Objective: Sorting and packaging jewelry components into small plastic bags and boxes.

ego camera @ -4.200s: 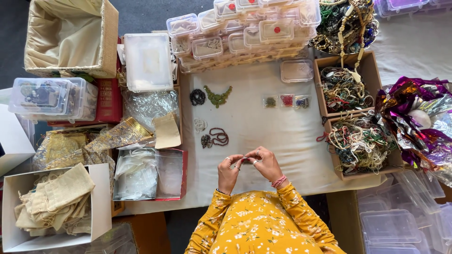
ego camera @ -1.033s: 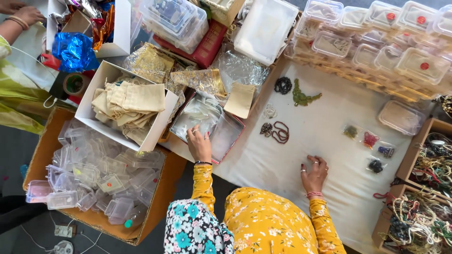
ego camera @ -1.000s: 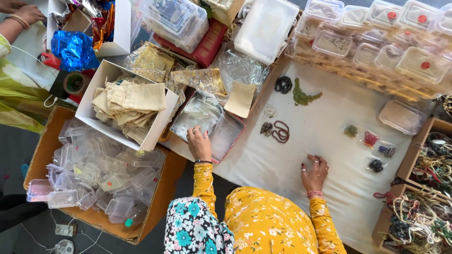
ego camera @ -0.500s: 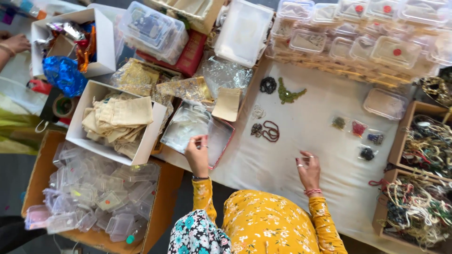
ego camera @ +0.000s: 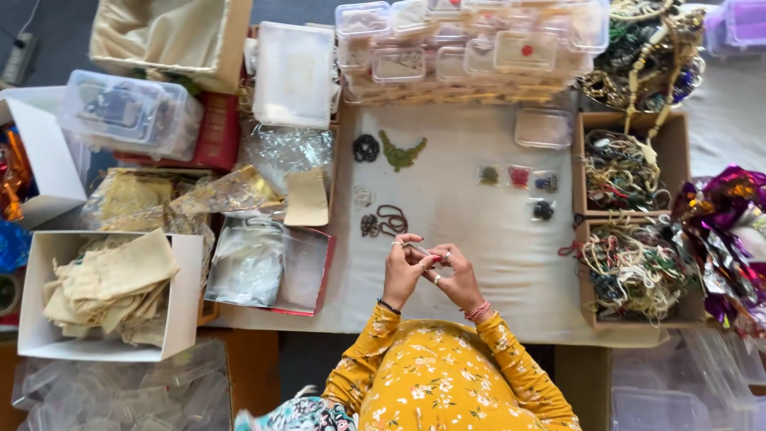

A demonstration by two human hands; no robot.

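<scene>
Over the white cloth (ego camera: 479, 239) that covers the bench, the left hand (ego camera: 401, 270) and right hand (ego camera: 453, 275) meet just below the dark coiled necklace (ego camera: 384, 221), each grip pinched on a small clear packet (ego camera: 418, 251), as far as the view allows. The red-edged tray of plastic bags (ego camera: 271, 267) lies left of the cloth, and two cardboard boxes of tangled beads (ego camera: 630, 231) stand at its right edge.
</scene>
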